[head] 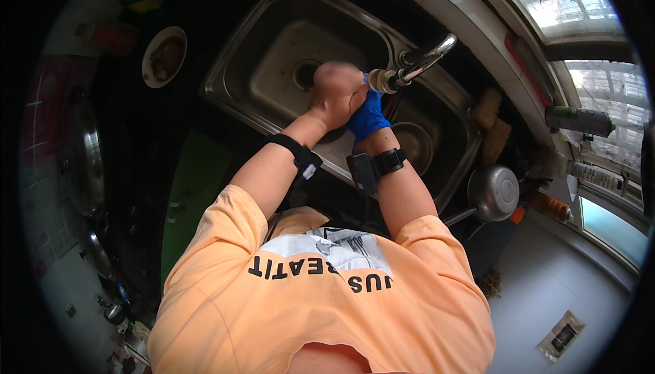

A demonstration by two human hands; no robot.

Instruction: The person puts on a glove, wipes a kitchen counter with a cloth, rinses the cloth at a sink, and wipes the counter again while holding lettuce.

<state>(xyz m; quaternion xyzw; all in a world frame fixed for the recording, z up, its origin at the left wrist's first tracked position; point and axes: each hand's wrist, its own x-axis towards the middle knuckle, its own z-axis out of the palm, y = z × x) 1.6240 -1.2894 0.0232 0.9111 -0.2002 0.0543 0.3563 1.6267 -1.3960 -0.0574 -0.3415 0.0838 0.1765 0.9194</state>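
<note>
Both my hands meet over the double-basin stainless-steel sink (286, 31), beside the faucet's nozzle. My left hand (335, 92) is bare, and its far part is blurred. It lies against my right hand (369, 114), which wears a blue glove (369, 121). My left hand covers most of the gloved fingers, so I cannot tell whether either hand grips something. The chrome faucet (432, 54) arches in from the right, its nozzle (381, 80) almost touching the gloved hand. Beneath my right forearm, a round metal bowl (417, 144) sits in the right basin.
A plate of food (165, 57) stands on the dark counter at left. Sponges (488, 118) lie beyond the sink's right edge, near an upturned metal saucepan (494, 193). Spray cans (578, 121) line the windowsill. Pot lids (84, 164) hang along the left wall.
</note>
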